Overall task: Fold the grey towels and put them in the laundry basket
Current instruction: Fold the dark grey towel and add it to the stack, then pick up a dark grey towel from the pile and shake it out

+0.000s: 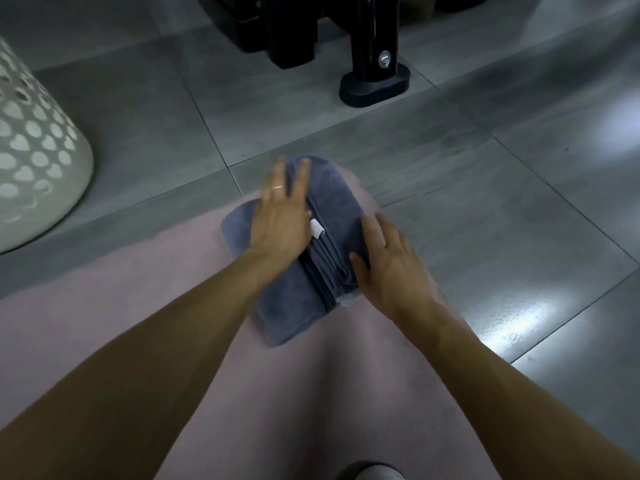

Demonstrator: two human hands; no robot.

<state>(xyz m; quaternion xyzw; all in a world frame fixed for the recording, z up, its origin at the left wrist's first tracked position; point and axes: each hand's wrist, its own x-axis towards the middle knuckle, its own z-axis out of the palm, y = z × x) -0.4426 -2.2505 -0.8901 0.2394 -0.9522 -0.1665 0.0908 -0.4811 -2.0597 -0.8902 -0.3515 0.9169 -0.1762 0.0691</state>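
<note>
Towel: we see a folded grey-blue towel (325, 216), thick soft terry stacked in several layers, with a small white tag (317, 229) on top.
Place: it lies at the far end of our pink mat (138, 292), near the mat's far right corner.
Left hand: our left hand (282, 216) presses flat on the towel, fingers straight and spread, a ring (278, 188) on one.
Right hand: our right hand (388, 261) rests flat against the towel's right folded edge, fingers straight.
Basket: the white laundry basket (38, 147), hard with rounded perforations, stands on the glossy grey floor tiles (485, 209), well apart to the left.
</note>
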